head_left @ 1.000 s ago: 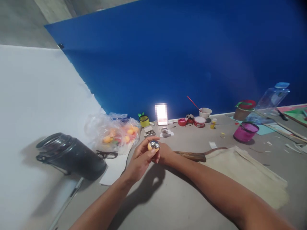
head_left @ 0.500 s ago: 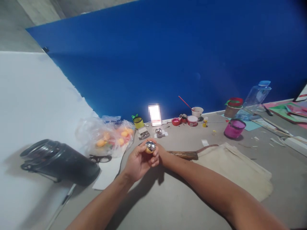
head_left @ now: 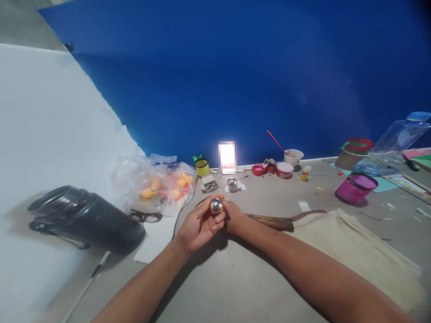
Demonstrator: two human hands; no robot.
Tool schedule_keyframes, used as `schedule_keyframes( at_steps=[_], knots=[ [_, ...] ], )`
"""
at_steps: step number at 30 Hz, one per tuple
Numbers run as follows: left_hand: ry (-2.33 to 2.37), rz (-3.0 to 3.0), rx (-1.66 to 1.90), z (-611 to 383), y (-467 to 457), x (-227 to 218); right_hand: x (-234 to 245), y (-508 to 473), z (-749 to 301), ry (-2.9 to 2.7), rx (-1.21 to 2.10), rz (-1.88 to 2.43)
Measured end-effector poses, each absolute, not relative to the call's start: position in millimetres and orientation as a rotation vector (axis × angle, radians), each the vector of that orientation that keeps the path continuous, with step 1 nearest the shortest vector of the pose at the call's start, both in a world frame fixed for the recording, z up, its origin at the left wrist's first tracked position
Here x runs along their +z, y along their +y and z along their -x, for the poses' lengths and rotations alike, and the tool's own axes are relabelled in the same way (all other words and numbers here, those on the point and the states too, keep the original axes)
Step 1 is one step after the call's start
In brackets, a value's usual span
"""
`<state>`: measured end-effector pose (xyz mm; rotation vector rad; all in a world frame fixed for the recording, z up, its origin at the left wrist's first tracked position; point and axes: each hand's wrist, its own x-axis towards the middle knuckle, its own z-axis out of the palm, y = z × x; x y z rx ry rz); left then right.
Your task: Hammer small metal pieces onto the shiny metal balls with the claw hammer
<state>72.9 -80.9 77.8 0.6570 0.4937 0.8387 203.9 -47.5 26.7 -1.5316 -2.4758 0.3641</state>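
My left hand [head_left: 198, 224] is closed with its fingertips around a small shiny ball [head_left: 216, 206] faceted like mirror tiles. Against it, from the right, rests my right hand [head_left: 233, 215], its fingers mostly hidden behind the left hand and the ball. Just beyond the hands lie a small open box [head_left: 209, 184] of silvery bits and a shiny silver piece [head_left: 232, 181] on white paper. A brown wooden handle [head_left: 274, 221] passes behind my right wrist, beside a beige cloth [head_left: 350, 251].
On the left, a large dark flask [head_left: 90, 220] stands near black glasses [head_left: 145, 216] and a plastic bag [head_left: 158, 184] holding orange balls. Along the blue wall are a yellow cup [head_left: 202, 168], a lit screen [head_left: 227, 157], red tubs [head_left: 284, 170] and a paper cup [head_left: 293, 157]. A magenta cup [head_left: 356, 188] tilts at right.
The ball has turned in my left hand: its orange-yellow underside showed before, now mostly silver facets face me. The view has swung slightly left and down. Both hands stay together.
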Motion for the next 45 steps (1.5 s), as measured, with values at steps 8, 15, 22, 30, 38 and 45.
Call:
schedule_keyframes(
  at_steps=[8, 15, 22, 30, 38, 45],
  knots=[
    [0.563, -0.716, 0.86, -69.5, -73.1, 68.8, 36.1, -51.1, -205.9, -2.501, 0.47, 1.582],
    [0.613, -0.793, 0.826, -69.9, -73.2, 74.1, 33.9, -51.9, -205.5, -2.506, 0.415, 1.558],
    [0.649, -0.849, 0.835, -69.2, -72.0, 69.9, 32.6, -51.3, -205.3, -2.519, 0.414, 1.57],
    [0.659, -0.917, 0.839, -73.0, -76.4, 66.1, 33.2, -51.9, -207.3, -2.506, 0.436, 1.534],
    [0.647, -0.932, 0.825, -71.5, -76.5, 64.2, 37.9, -54.8, -207.9, -2.484, 0.433, 1.574],
    [0.638, -0.891, 0.951, -57.5, -62.4, 65.7, 30.7, -54.0, -204.7, -2.511, 0.278, 1.535]
  ],
)
